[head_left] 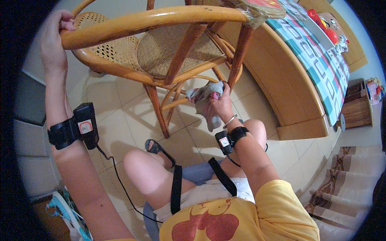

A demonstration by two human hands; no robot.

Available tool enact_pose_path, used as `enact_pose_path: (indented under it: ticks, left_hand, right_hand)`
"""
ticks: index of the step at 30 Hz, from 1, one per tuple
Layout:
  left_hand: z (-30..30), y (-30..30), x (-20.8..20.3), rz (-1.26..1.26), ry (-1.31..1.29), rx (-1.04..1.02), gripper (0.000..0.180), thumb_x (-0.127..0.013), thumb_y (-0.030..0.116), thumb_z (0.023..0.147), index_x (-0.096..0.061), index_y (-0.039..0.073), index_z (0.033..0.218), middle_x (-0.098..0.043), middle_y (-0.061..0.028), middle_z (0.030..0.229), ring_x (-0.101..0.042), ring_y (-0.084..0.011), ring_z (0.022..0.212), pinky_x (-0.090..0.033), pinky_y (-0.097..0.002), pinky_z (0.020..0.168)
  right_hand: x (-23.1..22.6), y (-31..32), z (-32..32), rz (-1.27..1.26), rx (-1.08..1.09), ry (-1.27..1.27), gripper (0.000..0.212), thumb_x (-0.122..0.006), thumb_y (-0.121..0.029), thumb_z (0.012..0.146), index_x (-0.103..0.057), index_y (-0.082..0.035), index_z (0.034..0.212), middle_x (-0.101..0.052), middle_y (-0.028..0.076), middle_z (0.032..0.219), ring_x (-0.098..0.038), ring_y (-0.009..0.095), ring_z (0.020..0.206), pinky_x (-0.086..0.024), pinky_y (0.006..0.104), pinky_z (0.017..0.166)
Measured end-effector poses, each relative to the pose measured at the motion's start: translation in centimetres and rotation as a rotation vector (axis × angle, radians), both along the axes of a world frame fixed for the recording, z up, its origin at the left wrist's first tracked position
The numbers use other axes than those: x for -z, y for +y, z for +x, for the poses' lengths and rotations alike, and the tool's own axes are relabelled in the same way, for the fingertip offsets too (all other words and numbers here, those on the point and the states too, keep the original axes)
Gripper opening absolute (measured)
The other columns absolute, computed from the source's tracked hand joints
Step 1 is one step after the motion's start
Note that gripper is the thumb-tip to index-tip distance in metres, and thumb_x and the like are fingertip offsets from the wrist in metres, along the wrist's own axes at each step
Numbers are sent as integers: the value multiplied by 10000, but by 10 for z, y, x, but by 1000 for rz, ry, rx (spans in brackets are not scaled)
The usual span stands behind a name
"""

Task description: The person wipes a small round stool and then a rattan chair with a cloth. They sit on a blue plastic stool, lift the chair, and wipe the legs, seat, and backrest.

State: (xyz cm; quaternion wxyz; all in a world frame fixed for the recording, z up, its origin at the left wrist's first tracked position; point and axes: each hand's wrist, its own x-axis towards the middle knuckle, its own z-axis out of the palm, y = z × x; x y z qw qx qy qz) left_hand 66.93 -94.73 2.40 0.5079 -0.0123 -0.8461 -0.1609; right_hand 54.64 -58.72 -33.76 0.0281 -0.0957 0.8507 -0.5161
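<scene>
A rattan chair (161, 26) with a curved, glossy wooden rail and a woven seat stands in front of me. My left hand (54, 42) is closed around the left end of that rail, its fingertips curled over the far side. My right hand (222, 102) grips a crumpled grey cloth (206, 106), which hangs down from the fingers. It is beside the chair's right-hand upright, just below the seat frame. Whether the cloth touches the wood there I cannot tell.
To the right stands a bed with a wooden frame (257, 76) and a patterned sheet (317, 60). A plastic-wrapped item (263, 10) lies by the chair rail's right end. A striped curtain (341, 188) hangs at lower right. Tiles (128, 100) cover the floor.
</scene>
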Motion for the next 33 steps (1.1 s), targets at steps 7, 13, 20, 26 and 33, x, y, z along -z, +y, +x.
enact_pose_path:
  ticks: [7,13,20,26,33]
  left_hand:
    - [-4,-1,2,-9,-8,6,253,-415,157,961,-639,46,996,-586,-17,824,-555,-105,763,-453,-239,752]
    - [-4,-7,3,134,-18,57,294,-400,197,985,-643,44,1048,-588,-7,833,-566,-99,813,-451,-243,815]
    - [-1,-12,1,122,-29,108,323,-389,220,990,-638,39,1088,-593,-19,869,-570,-119,880,-444,-259,876]
    - [-2,20,2,-281,146,-43,103,-517,77,890,-524,4,817,-514,-99,771,-484,-212,605,-389,-332,505]
    - [-1,46,-3,-22,101,113,159,-470,89,924,-514,-26,823,-498,-99,789,-469,-171,613,-386,-300,506]
  right_hand:
    - [8,-1,23,-83,-62,-160,632,-664,-111,813,-388,-43,1378,-544,264,1262,-534,438,1180,-463,438,961]
    - [18,-11,70,-31,-167,179,647,-714,-45,774,-428,-58,1354,-586,235,1214,-557,441,1118,-465,461,938]
    - [19,-14,17,273,-55,200,713,-732,-118,762,-383,-25,1377,-508,217,1298,-527,427,1144,-470,472,918]
    - [38,-18,8,286,-109,186,741,-740,-175,742,-390,-20,1376,-437,232,1358,-503,435,1184,-472,465,946]
    - [45,-49,47,417,-590,268,812,-715,-167,775,-311,-88,1474,-108,187,1601,-575,396,1167,-487,474,952]
